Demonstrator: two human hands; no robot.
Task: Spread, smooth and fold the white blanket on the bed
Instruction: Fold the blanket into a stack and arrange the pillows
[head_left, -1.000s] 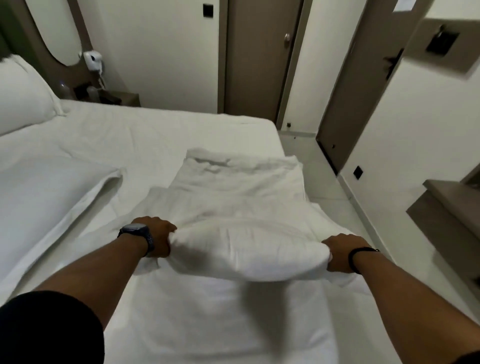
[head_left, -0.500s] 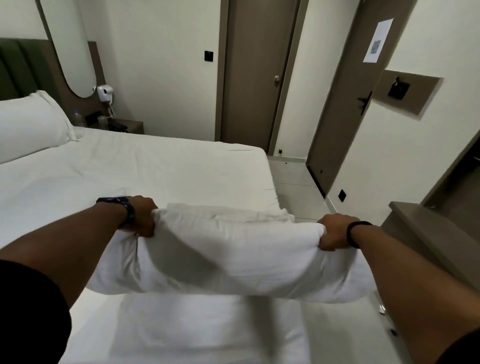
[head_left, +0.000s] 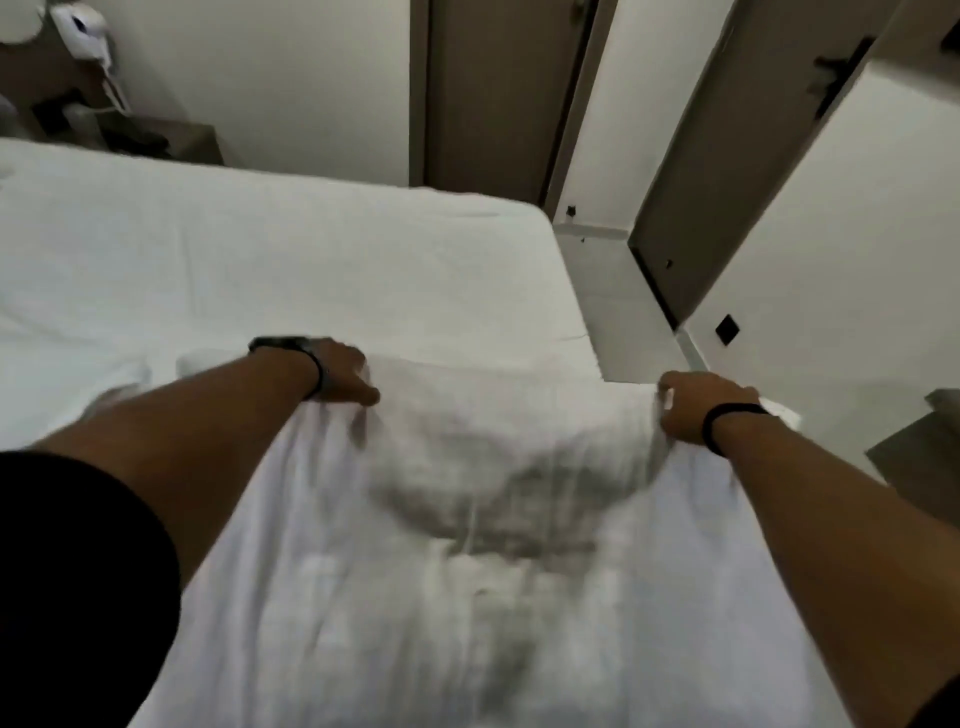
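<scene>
2 hands (head_left: 345, 371) (head_left: 685, 405) (closed) on blanket (head_left: 467, 571)

Hotel-style bedroom: white bed (head_left: 311, 260), wall-mounted hairdryer (head_left: 78, 28).

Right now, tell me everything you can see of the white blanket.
The white blanket is soft, thick, wrinkled fabric, blurred by motion. It runs from the bottom of the view up over the white bed, with a billowed, shadowed bulge in its middle. The left hand and right hand each hold a grip on its far edge, pulling it taut. Its right side overhangs the bed's edge.
</scene>
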